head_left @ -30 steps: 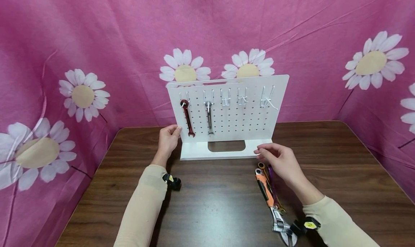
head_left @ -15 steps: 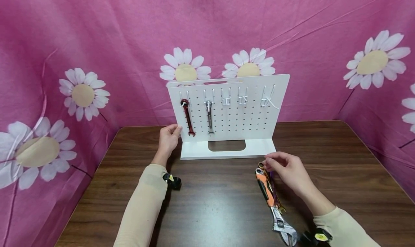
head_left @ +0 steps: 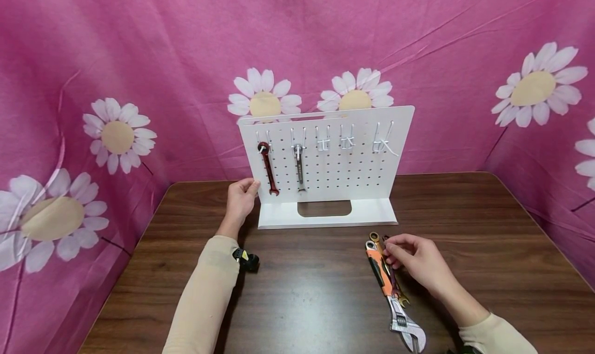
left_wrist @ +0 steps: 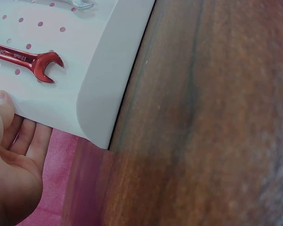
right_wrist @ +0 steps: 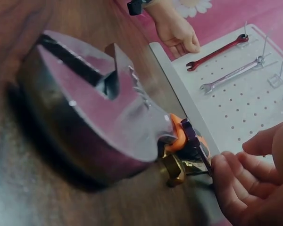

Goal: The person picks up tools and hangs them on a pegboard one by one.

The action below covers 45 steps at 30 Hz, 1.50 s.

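My left hand (head_left: 240,201) grips the left edge of a white pegboard stand (head_left: 334,181); in the left wrist view the thumb is in front and the fingers are behind. A red combination wrench (head_left: 268,169) and a silver combination wrench (head_left: 299,170) hang on the board's left hooks. Right of the stand's front edge, my right hand (head_left: 420,261) has its fingertips around the ring end of a purple wrench (right_wrist: 193,136), partly hiding it. Close beside lie a gold wrench (head_left: 374,236) and an orange-handled adjustable wrench (head_left: 381,274), its big metal head toward me.
Further metal hooks (head_left: 323,139) stick out from the middle and right of the board, including a slanted one (head_left: 383,144). The stand rests near the back of the brown wooden table (head_left: 297,292). A pink flowered cloth (head_left: 297,44) encloses the back and sides.
My right hand has moved from the stand's front right corner, right and toward me, to the purple wrench. The left hand has stayed on the board's edge.
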Each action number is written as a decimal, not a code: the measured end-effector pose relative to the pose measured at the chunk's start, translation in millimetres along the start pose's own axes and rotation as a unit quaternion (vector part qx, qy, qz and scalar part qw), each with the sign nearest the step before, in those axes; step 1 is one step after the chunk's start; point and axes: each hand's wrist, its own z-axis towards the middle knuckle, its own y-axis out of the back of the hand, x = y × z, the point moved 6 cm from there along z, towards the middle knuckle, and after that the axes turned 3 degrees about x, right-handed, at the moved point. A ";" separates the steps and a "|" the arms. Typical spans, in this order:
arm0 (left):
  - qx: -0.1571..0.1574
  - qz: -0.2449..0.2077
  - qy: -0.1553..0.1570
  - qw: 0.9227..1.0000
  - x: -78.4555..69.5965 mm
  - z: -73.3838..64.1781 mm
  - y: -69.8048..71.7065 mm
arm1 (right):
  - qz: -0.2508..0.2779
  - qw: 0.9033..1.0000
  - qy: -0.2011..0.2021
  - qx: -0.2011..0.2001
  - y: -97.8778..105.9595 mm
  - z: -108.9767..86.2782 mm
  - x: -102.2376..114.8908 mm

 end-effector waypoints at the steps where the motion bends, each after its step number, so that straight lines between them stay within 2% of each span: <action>1: 0.001 0.000 0.001 1.000 0.1 -0.1 0.0 | 0.001 1.000 0.000 -0.002 0.2 -0.7 -0.9; 7: 0.008 0.005 0.009 1.000 1.4 -0.1 -0.4 | 0.006 1.000 -0.020 -0.011 2.7 -3.6 -8.2; 17: 0.001 -0.009 -0.008 1.000 -1.3 -0.9 -1.1 | -0.083 0.995 -0.061 0.016 2.7 -4.6 -17.3; 23: 0.001 -0.007 -0.004 1.000 -1.6 -1.5 -1.1 | -0.147 0.987 -0.064 0.021 2.5 -1.6 -16.3; 33: 0.005 -0.009 -0.001 1.000 -3.1 -3.0 -1.3 | -0.090 0.991 -0.087 0.050 -1.9 -0.3 -17.2; 45: 0.004 -0.010 0.000 1.000 -1.5 -1.9 -0.8 | -0.097 0.993 -0.063 0.037 -0.8 -2.1 -13.8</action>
